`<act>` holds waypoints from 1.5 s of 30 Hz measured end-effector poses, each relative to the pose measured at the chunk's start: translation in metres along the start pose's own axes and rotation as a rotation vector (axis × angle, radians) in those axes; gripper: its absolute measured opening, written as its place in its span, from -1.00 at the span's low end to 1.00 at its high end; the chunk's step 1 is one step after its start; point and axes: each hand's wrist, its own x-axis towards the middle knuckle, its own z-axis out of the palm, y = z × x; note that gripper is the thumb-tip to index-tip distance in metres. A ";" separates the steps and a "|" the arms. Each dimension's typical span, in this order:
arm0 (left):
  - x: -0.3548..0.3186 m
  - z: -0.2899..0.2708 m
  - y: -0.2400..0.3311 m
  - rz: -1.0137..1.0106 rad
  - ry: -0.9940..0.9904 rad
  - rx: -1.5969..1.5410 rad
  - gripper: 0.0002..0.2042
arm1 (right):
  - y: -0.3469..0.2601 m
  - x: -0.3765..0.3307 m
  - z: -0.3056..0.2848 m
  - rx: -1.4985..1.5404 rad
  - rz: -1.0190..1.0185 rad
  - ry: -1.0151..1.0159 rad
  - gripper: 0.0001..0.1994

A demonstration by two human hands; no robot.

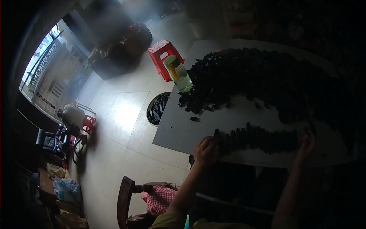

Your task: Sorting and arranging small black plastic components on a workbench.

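A long row of small black pieces [259, 139], standing close side by side, lies along the near part of the white table. At its left end my left hand [206, 150] rests with fingers curled in, touching the end of the row. My right hand [306, 145] is at the opposite end, its fingers bent together and partly lost in shadow. What either hand grips is too dark to make out. Beyond the row spreads a big heap of loose black pieces [244, 80], their exact kind hidden by the dim light. One stray piece [195, 119] lies apart.
A bottle with a green lid [180, 74] stands at the left edge of the white table [173, 133]. Past it is a red stool [164, 49]. A round container of dark pieces [158, 108] sits on the floor. A wooden chair [125, 202] with pink cloth is near left.
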 end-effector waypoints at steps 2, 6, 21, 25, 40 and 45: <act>-0.003 -0.001 0.002 0.006 -0.005 -0.023 -0.87 | -0.008 -0.003 -0.003 -0.042 -0.027 0.009 -0.66; -0.004 0.002 0.002 -0.017 -0.025 -0.073 -0.86 | -0.047 -0.017 0.015 -0.125 -0.274 -0.001 -0.70; 0.002 0.000 -0.007 0.065 0.086 -0.059 -0.90 | -0.145 -0.092 0.185 -0.126 -0.337 -0.881 -0.88; 0.001 -0.002 -0.003 0.079 0.081 -0.061 -0.91 | -0.131 -0.107 0.200 -0.245 -0.533 -0.871 -0.86; -0.002 0.000 -0.007 0.086 0.056 -0.067 -0.90 | -0.142 -0.117 0.201 -0.471 -0.789 -0.859 -0.92; 0.001 0.002 -0.004 0.103 0.061 -0.074 -0.91 | -0.151 -0.115 0.195 -0.742 -1.025 -1.004 -0.85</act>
